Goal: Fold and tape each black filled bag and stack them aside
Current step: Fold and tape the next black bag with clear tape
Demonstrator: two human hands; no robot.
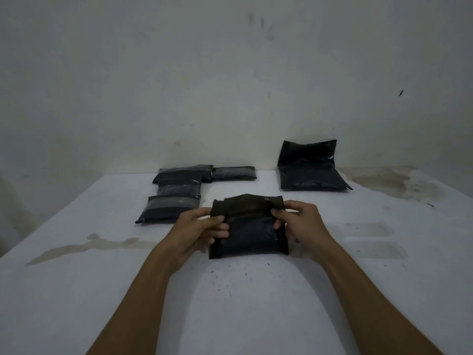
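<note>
White and stained, the table (332,290) was set against a scuffed pale wall (230,73). At its centre, a black filled bag (249,235) was held from both sides, its lower edge resting on the tabletop. The bag's upper left edge was pinched by the left hand (202,230), thumb on top and fingers curled against the front. The upper right corner was gripped the same way by the right hand (298,221). The top flap of the bag was seen rolled forward between the two hands. Beyond the bag and to its left, a stack (174,196) of folded bags was laid out, bands of clear tape visible across them. Beyond the bag and to its right, an unfolded bag (311,169) was propped with its open flap against the wall. Brownish stains (84,248) were spread left of the held bag, and dark specks were scattered just in front of it.
</note>
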